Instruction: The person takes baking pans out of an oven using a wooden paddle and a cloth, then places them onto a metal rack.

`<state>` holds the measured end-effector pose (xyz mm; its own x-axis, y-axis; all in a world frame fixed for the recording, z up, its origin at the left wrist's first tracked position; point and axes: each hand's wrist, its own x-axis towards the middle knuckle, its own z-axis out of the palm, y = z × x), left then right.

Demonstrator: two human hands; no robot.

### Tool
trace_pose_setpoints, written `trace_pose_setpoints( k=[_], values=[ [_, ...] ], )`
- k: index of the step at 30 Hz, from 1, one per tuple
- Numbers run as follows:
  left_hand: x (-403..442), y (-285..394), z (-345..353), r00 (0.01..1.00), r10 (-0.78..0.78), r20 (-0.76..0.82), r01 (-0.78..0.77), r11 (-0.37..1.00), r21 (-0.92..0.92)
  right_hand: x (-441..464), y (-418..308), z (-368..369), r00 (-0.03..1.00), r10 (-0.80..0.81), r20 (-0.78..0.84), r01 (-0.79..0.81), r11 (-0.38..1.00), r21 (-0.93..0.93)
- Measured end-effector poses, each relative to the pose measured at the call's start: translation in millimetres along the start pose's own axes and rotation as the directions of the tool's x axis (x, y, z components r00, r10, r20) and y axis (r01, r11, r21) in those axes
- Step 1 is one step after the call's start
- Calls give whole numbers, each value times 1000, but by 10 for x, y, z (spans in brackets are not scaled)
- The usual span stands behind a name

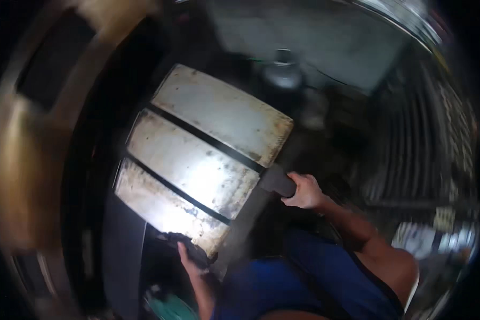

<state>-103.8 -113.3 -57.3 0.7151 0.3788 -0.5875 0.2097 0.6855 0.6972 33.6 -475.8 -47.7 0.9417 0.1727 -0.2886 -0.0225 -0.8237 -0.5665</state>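
Beyond the pale panels [224, 109], a grey canister [284, 76] (contents hidden)

Grey wall [314, 37]; dark ridged surface [413, 138] at right; dimly lit.

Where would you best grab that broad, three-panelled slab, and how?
I'd take the slab by its near edge, from the wearer's side: right hand at the grey pad midway along, left hand at the dark pad by the lower corner. It's broad and flat, so two spread grips should steady it.
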Motion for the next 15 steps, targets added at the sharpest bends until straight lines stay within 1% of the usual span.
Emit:
trace_pose_setpoints(
  k=[1,2,3,4,5,6,8,9,10,11,12,14,15],
  values=[
    [169,132,119,996,-20,82,21,1000,-16,-47,-66,19,999,-42,-30,43,998,38],
    [357,267,179,987,-38,158,44,999,-30,-145,-174,79,996,30,-89,-26,999,45],
    [689,296,102,972,-75,223,75,997,7,-206,-303,192,984,68,-164,-70,998,-1],
    [1061,259,-15,976,-18,216,8,999,45,-226,-472,286,971,97,-220,-110,993,-45],
    [1038,196,-99,979,118,164,-127,991,44,-264,-620,134,966,228,-118,-232,973,-17],
    [1134,286,7,978,88,191,-106,990,91,-322,-690,286,955,247,-166,-249,968,8],
    [1306,484,163,969,24,246,-69,982,175,-473,-793,522,899,278,-340,-248,960,129],
    [1417,594,184,957,-19,291,-45,976,212,-513,-786,739,886,285,-365,-249,958,143],
    [1559,696,187,935,-69,349,-17,971,237,-513,-726,1011,845,244,-475,-226,969,97],
    [1689,758,171,912,-110,395,5,966,259,-545,-772,1181,798,204,-568,-212,976,53],
    [1726,869,164,847,-172,503,58,971,233,-711,-895,1098,823,191,-535,-181,981,71],
    [2009,962,15,665,-285,690,177,958,225,-805,-1117,1203,807,317,-498,-258,948,186],
    [2122,975,62,666,-299,683,206,954,217,-789,-1104,1338,803,326,-499,-260,945,198]
  ],
)
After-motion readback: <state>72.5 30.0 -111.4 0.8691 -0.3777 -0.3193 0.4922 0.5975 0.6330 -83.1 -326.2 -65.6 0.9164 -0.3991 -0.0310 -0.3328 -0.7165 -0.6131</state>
